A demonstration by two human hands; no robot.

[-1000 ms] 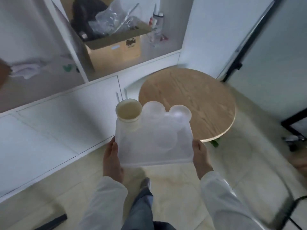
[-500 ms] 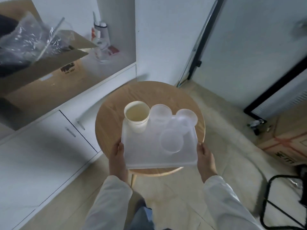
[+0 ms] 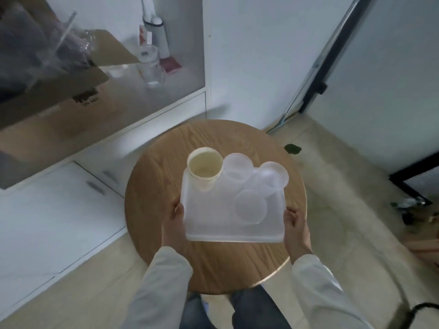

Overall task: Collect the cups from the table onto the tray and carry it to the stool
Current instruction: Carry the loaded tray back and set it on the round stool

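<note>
I hold a translucent white tray (image 3: 213, 224) over the round wooden stool (image 3: 154, 186). My left hand (image 3: 174, 224) grips the tray's left edge and my right hand (image 3: 295, 227) grips its right edge. A cream paper cup (image 3: 205, 170) stands at the tray's far left corner. Three clear plastic cups stand beside it: one (image 3: 238, 167) next to the paper cup, one (image 3: 273, 178) at the far right corner, one (image 3: 250, 206) nearer the middle. I cannot tell whether the tray touches the stool top.
A white cabinet (image 3: 59, 210) stands to the left, with a cardboard box (image 3: 54, 100) and bottles (image 3: 152, 62) in its open shelf. A white wall and a dark door frame (image 3: 316, 74) lie behind the stool. A black frame (image 3: 413, 172) and clutter sit on the floor at right.
I have stepped up to the stool with the tray. The stool top now lies fully under the tray instead of ahead of it. Both hands keep the same grip.
</note>
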